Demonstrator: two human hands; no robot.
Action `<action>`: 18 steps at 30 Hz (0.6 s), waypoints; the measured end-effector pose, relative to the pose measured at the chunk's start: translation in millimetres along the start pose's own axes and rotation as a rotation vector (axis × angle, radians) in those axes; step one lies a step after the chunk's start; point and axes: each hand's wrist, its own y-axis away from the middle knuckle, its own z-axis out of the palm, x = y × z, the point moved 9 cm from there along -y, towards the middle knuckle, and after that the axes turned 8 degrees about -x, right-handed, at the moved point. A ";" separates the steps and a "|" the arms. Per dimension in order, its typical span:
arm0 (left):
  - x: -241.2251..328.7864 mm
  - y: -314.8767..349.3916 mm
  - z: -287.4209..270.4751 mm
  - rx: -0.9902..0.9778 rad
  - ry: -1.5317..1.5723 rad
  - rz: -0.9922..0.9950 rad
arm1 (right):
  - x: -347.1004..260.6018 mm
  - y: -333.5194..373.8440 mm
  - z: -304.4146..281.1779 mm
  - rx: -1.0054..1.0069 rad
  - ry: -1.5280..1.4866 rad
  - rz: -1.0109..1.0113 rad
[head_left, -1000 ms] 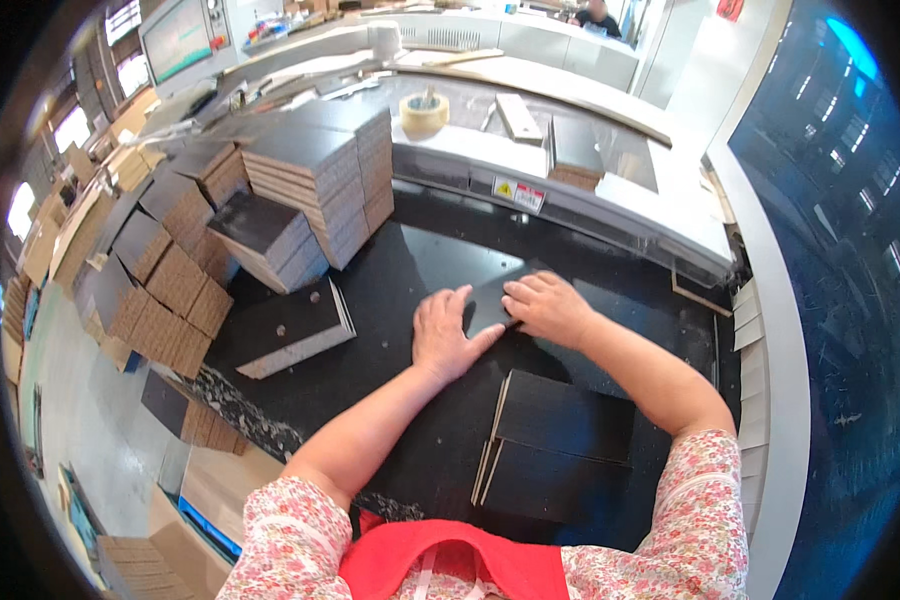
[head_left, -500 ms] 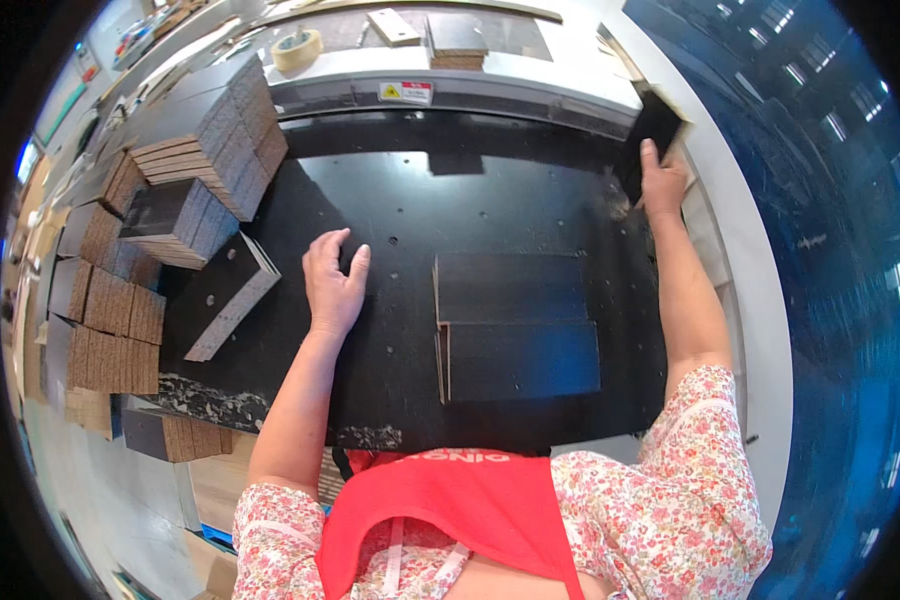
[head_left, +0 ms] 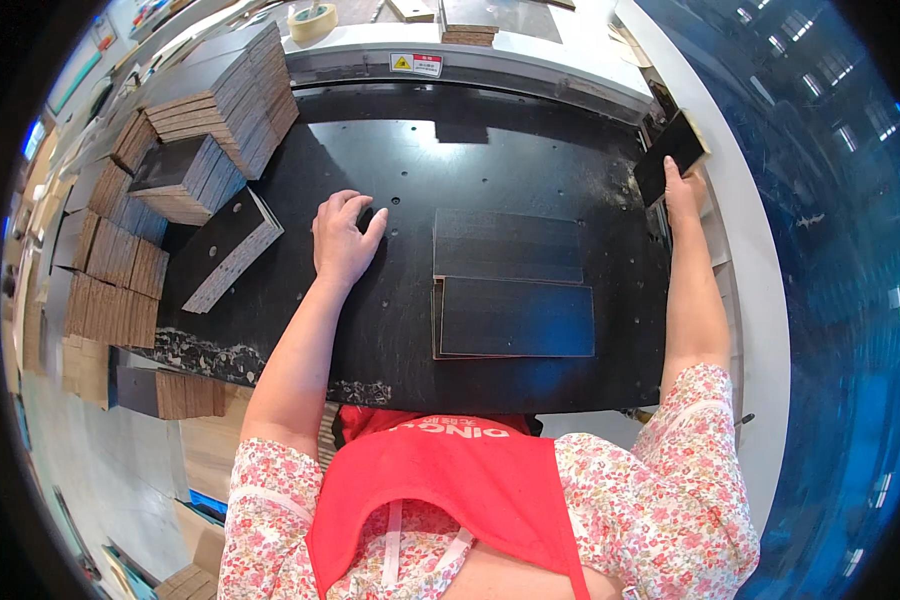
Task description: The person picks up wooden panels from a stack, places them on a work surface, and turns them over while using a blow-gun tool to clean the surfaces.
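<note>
My right hand [head_left: 684,192] grips a small black rectangular board [head_left: 670,152] at the right edge of the black worktable [head_left: 370,340]. Its thumb lies on the dark face, and a pale edge shows at the far corner. Over the left middle of the table, my left hand [head_left: 346,242] holds nothing; its fingers are loosely bent and the thumb stands apart. Between my arms lie a black board [head_left: 515,318] and, just beyond it, another black board [head_left: 510,243], the nearer one slightly raised at its left edge.
Tall stacks of dark-faced particle boards [head_left: 220,110] line the left side. Beside them, a few boards with holes [head_left: 232,240] lie slanted. A tape roll [head_left: 313,22] and a small board stack [head_left: 468,22] sit on the white ledge beyond. A white rim [head_left: 760,330] borders the right.
The whole view has shifted, so the table appears higher. The board in my right hand has turned to show more of its black face. My left hand's fingers are a little more bent.
</note>
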 end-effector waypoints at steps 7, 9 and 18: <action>1.1 -1.3 2.0 -0.018 -0.056 -0.007 | 31.0 3.8 8.5 -0.126 -0.209 0.086; 1.9 -2.9 3.1 -0.030 -0.057 -0.011 | 48.2 1.8 8.5 -0.111 -0.145 0.096; -1.2 -2.5 1.8 -0.001 -0.038 -0.008 | 5.1 32.4 -7.2 -0.188 -0.391 0.210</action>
